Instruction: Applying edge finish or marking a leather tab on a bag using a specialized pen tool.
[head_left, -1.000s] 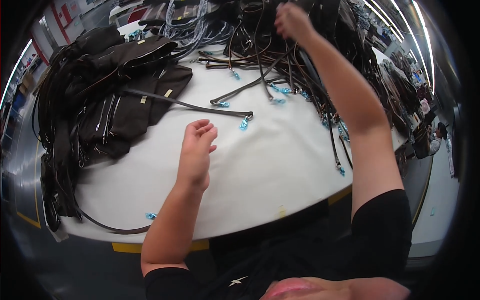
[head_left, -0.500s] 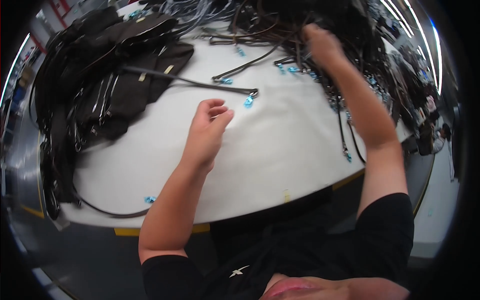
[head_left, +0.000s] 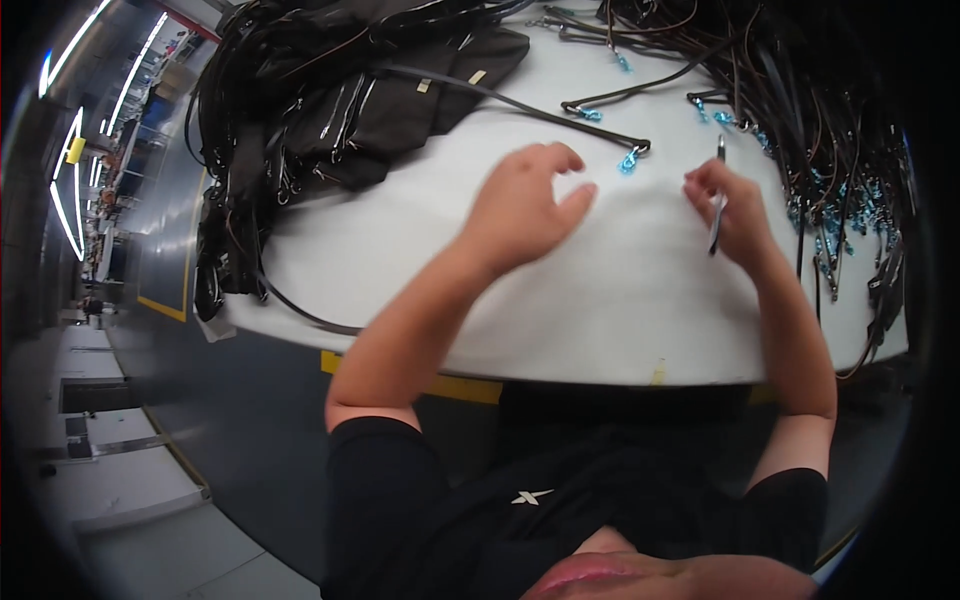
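My left hand (head_left: 525,210) is raised over the white-topped table (head_left: 540,300), its fingers curved and apart, with nothing between them. My right hand (head_left: 732,208) grips a slim pen-like tool (head_left: 713,238), dark with a silvery end, held upright. Just beyond and between my hands, a grey-brown strap (head_left: 535,110) ends in a metal clasp wrapped in blue plastic (head_left: 628,160). The strap runs back to a pile of dark brown fabric bags (head_left: 450,95) at the back left, which have zips and small pale tags.
A dense heap of dark straps (head_left: 810,120) with blue-wrapped clasps covers the back and right of the table. Another strap (head_left: 305,314) curves along the near left edge. A floor aisle with yellow lines (head_left: 160,305) runs along the left, beside lit workstations.
My right hand has come down from the strap heap toward me and now has the slim tool in it. My left hand has moved up and right. The view has also shifted.
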